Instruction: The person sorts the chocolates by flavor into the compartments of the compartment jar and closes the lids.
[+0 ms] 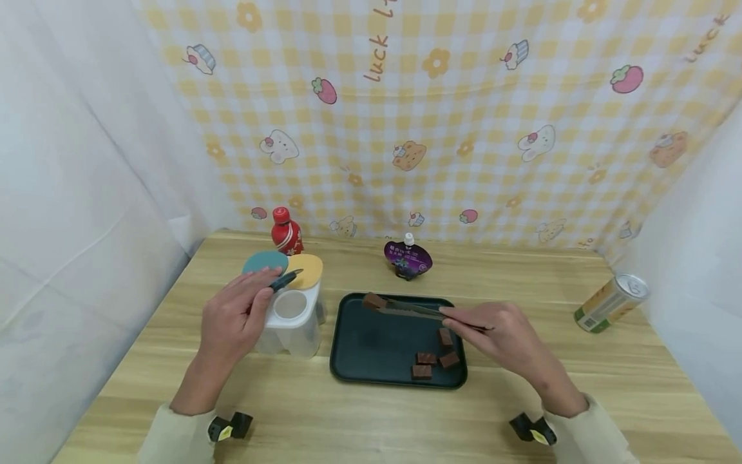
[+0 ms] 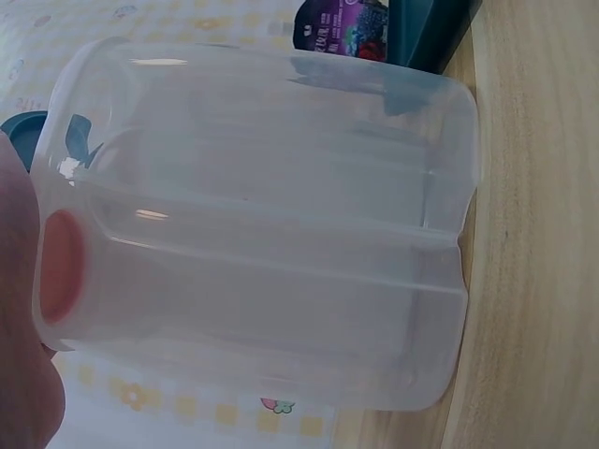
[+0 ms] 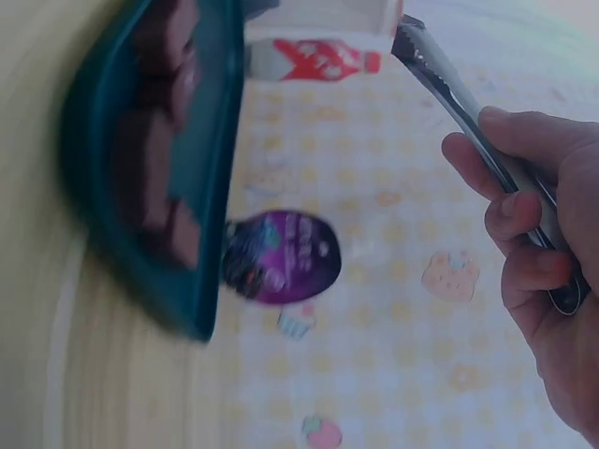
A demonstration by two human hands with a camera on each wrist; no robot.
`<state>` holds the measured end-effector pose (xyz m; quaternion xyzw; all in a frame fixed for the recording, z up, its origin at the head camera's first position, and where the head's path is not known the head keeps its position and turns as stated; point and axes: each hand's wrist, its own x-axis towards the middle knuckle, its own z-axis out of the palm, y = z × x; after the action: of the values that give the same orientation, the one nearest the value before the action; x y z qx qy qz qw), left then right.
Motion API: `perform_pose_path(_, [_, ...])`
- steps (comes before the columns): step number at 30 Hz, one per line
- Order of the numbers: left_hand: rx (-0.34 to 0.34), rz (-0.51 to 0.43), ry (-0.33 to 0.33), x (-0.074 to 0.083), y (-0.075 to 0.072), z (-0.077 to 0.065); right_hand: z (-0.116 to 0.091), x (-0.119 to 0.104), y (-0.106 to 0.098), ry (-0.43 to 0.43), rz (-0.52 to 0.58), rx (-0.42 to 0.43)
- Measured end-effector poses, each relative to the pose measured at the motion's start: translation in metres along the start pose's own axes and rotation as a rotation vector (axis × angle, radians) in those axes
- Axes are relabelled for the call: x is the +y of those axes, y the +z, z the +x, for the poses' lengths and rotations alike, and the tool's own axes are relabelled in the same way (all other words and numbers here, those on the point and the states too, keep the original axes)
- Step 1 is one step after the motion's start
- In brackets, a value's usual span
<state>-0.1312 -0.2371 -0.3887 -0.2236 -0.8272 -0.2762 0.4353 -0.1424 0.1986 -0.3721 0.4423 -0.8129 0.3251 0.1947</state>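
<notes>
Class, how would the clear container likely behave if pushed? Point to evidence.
The container is probably light: no contents show through its lower walls. It looks fairly stiff, as those walls keep a moulded shape. With its broad base on the table, it would likely slide rather than roll.

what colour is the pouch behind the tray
The pouch is mostly purple with a white cap, best seen in the head view.

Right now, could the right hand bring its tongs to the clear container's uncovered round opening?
Likely yes: the right hand holds the tongs above the tray, and nothing shows standing between their tip and the opening; the left hand is on the opening's other side.
</notes>
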Motion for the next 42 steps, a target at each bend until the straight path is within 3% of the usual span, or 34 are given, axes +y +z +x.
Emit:
perform_pose_path(5, [-0.036, 0.005, -0.021, 0.001, -0.002, 0.002, 0.027, -0.015, 0.016, -0.060, 0.073, 0.051])
perform_pose_path(9, [-0.025, 0.007, -0.013, 0.002, -0.001, 0.002, 0.044, -0.022, 0.028, -0.105, 0.124, 0.055])
perform_pose_path(18, [0.027, -0.009, 0.000, 0.002, 0.002, 0.003, 0.069, -0.032, 0.052, -0.178, 0.114, 0.057])
perform_pose_path(24, [0.029, -0.019, 0.001, 0.001, 0.002, 0.001, 0.075, -0.036, 0.062, -0.191, 0.125, 0.054])
perform_pose_path(33, [0.033, -0.015, 0.009, 0.001, 0.004, 0.001, 0.076, -0.040, 0.062, -0.109, 0.162, -0.010])
perform_pose_path(42, [0.038, -0.023, 0.019, 0.001, 0.004, 0.001, 0.075, -0.039, 0.062, -0.111, 0.151, -0.003])
